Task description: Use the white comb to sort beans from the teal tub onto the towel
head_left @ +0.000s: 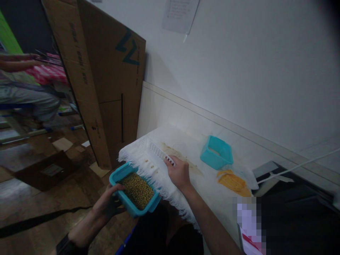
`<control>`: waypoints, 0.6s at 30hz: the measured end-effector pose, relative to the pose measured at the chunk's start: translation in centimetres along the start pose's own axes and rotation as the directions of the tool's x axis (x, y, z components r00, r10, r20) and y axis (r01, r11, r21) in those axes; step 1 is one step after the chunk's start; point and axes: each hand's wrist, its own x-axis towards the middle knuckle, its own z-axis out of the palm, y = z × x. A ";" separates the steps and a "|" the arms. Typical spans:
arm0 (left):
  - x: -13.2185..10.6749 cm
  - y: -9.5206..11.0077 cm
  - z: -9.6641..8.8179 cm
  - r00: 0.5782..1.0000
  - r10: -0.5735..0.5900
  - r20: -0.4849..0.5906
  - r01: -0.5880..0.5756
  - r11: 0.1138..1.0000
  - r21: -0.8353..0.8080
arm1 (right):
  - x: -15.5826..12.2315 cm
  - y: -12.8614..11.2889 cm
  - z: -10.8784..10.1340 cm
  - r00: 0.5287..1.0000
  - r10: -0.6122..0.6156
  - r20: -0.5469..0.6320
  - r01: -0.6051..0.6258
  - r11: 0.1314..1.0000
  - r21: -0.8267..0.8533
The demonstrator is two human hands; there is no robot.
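Note:
My left hand (106, 207) grips a teal plastic tub (124, 173) full of small green-brown beans (138, 190), holding it just below the fringed edge of a white cloth (186, 148). My right hand (178, 172) rests on the cloth with fingers curled over a white ridged strip (158, 152) that lies on the cloth. A few loose beans lie on the cloth near that strip. A second teal tub (216, 152) stands on the cloth farther right, with nothing visible inside.
An orange-yellow bag (233, 182) lies beside the second tub. A large cardboard sheet (106, 78) leans on the wall at left. Flattened boxes lie on the wooden floor (39, 184). Another person sits at far left (26, 92). A white cable (300, 164) crosses at right.

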 end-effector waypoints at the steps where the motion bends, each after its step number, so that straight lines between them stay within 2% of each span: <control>1: 0.0 -0.1 0.0 1.000 0.009 -0.002 -0.009 1.000 0.004 | -0.1 -0.1 0.1 1.000 -0.016 0.013 0.016 1.000 0.004; 7: -0.5 0.0 0.3 1.000 0.029 -0.005 -0.029 1.000 -0.001 | -1.6 -1.0 0.3 0.994 -0.087 0.064 0.084 0.995 0.047; 11: -1.1 0.3 0.5 0.999 0.036 -0.019 -0.037 0.999 -0.012 | -2.2 -1.4 0.1 0.989 -0.140 0.057 0.138 0.990 0.035; 18: -0.5 0.0 0.2 0.999 0.038 0.017 -0.038 0.999 0.023 | -4.2 -2.9 0.4 0.963 -0.262 0.063 0.263 0.965 -0.006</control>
